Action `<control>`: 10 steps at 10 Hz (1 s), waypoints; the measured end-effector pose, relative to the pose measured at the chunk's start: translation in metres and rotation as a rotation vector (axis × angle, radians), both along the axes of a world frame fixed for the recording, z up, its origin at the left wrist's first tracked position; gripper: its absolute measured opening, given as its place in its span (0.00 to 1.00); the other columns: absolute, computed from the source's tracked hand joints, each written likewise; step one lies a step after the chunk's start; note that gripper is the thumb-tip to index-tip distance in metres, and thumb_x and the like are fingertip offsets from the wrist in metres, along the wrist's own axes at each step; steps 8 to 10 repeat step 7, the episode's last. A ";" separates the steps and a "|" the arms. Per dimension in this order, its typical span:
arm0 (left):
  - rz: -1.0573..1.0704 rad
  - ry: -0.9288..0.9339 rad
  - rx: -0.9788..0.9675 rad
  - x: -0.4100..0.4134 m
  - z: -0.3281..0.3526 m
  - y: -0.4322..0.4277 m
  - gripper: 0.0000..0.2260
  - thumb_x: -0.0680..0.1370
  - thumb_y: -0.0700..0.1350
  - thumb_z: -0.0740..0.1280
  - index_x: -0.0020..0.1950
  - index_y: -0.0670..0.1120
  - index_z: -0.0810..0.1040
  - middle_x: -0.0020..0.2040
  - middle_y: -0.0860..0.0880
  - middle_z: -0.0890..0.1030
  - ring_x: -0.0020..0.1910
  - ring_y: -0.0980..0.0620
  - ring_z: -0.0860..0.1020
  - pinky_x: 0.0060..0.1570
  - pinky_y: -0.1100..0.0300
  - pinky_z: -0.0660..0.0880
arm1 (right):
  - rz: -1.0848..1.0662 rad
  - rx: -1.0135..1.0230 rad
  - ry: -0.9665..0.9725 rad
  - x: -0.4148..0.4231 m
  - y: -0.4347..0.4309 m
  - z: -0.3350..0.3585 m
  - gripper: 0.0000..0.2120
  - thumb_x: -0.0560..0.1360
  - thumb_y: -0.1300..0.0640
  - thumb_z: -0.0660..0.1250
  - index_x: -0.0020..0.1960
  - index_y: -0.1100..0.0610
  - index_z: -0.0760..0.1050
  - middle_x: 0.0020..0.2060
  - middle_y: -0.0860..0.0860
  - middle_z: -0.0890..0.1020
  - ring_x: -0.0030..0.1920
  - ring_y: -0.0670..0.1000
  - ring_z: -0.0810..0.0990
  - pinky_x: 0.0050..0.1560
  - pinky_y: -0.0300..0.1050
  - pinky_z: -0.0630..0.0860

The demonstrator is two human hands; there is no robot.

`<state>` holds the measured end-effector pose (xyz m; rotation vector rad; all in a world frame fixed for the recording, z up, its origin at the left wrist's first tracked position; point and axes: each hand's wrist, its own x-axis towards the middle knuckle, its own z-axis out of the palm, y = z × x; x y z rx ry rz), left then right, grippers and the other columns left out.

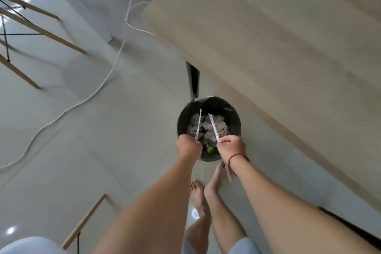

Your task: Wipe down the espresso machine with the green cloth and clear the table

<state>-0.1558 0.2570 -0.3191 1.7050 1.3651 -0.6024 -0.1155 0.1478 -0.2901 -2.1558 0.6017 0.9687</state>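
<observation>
I look straight down at a round dark waste bin (pixel 182 118) on the pale floor, lined with a black bag and holding crumpled white paper and a bottle with a green cap (pixel 210 150). My left hand (pixel 188 147) is shut on a thin clear wrapper strip (pixel 198 123) that points up over the bin. My right hand (pixel 232 146) grips a second clear strip (pixel 214 128), and its lower end sticks out below my wrist. Both hands hover over the bin's near rim. The espresso machine and the green cloth are out of view.
A light wooden table (pixel 278 37) fills the upper right, its edge above the bin. A white cable (pixel 115 62) snakes across the floor. Wooden chair legs (pixel 41 31) stand at the left, another chair (pixel 84 220) at the bottom left. My bare feet (pixel 204 194) stand just before the bin.
</observation>
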 end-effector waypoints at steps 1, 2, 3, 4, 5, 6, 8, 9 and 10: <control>0.008 -0.004 0.002 0.015 -0.064 0.004 0.05 0.72 0.40 0.66 0.40 0.40 0.81 0.44 0.38 0.83 0.41 0.39 0.83 0.44 0.51 0.82 | -0.037 -0.009 0.019 0.012 -0.001 -0.056 0.09 0.70 0.64 0.66 0.47 0.60 0.83 0.46 0.57 0.85 0.49 0.59 0.83 0.53 0.49 0.80; 0.005 -0.008 -0.008 0.027 -0.112 0.008 0.09 0.71 0.47 0.73 0.42 0.42 0.81 0.44 0.41 0.84 0.42 0.41 0.83 0.46 0.51 0.82 | -0.079 0.010 0.026 0.021 0.000 -0.108 0.10 0.71 0.63 0.66 0.49 0.66 0.81 0.43 0.60 0.84 0.47 0.61 0.83 0.50 0.52 0.81; -0.038 0.004 -0.027 0.032 -0.126 0.009 0.16 0.74 0.52 0.71 0.51 0.39 0.79 0.48 0.42 0.83 0.46 0.42 0.82 0.44 0.57 0.79 | 0.001 0.060 0.053 0.029 0.002 -0.129 0.12 0.75 0.62 0.62 0.53 0.67 0.78 0.47 0.59 0.81 0.49 0.57 0.78 0.49 0.45 0.74; -0.139 0.030 -0.015 0.023 -0.113 0.008 0.18 0.77 0.54 0.65 0.54 0.38 0.78 0.50 0.41 0.81 0.46 0.43 0.80 0.43 0.57 0.76 | 0.068 0.058 0.067 0.028 0.002 -0.121 0.15 0.77 0.59 0.60 0.62 0.60 0.76 0.60 0.58 0.78 0.59 0.58 0.76 0.58 0.46 0.73; -0.217 0.078 0.035 0.006 -0.062 0.014 0.19 0.79 0.55 0.61 0.57 0.40 0.77 0.54 0.41 0.81 0.52 0.42 0.79 0.48 0.56 0.75 | 0.192 0.027 0.078 0.017 0.005 -0.081 0.14 0.77 0.58 0.60 0.61 0.60 0.75 0.64 0.59 0.77 0.59 0.58 0.76 0.59 0.46 0.71; -0.215 0.029 0.129 0.001 0.021 0.030 0.21 0.79 0.54 0.60 0.66 0.41 0.74 0.63 0.41 0.77 0.63 0.41 0.74 0.61 0.52 0.72 | 0.284 0.062 0.024 0.010 0.023 -0.007 0.17 0.77 0.58 0.60 0.64 0.59 0.74 0.65 0.59 0.76 0.63 0.59 0.74 0.64 0.47 0.70; -0.261 -0.062 0.275 -0.005 0.122 0.050 0.22 0.80 0.53 0.59 0.69 0.42 0.72 0.67 0.42 0.74 0.67 0.42 0.71 0.64 0.52 0.69 | 0.363 0.120 -0.013 0.003 0.041 0.088 0.21 0.78 0.54 0.59 0.70 0.55 0.69 0.67 0.57 0.73 0.67 0.59 0.72 0.67 0.49 0.68; -0.261 -0.062 0.275 -0.005 0.122 0.050 0.22 0.80 0.53 0.59 0.69 0.42 0.72 0.67 0.42 0.74 0.67 0.42 0.71 0.64 0.52 0.69 | 0.363 0.120 -0.013 0.003 0.041 0.088 0.21 0.78 0.54 0.59 0.70 0.55 0.69 0.67 0.57 0.73 0.67 0.59 0.72 0.67 0.49 0.68; -0.261 -0.062 0.275 -0.005 0.122 0.050 0.22 0.80 0.53 0.59 0.69 0.42 0.72 0.67 0.42 0.74 0.67 0.42 0.71 0.64 0.52 0.69 | 0.363 0.120 -0.013 0.003 0.041 0.088 0.21 0.78 0.54 0.59 0.70 0.55 0.69 0.67 0.57 0.73 0.67 0.59 0.72 0.67 0.49 0.68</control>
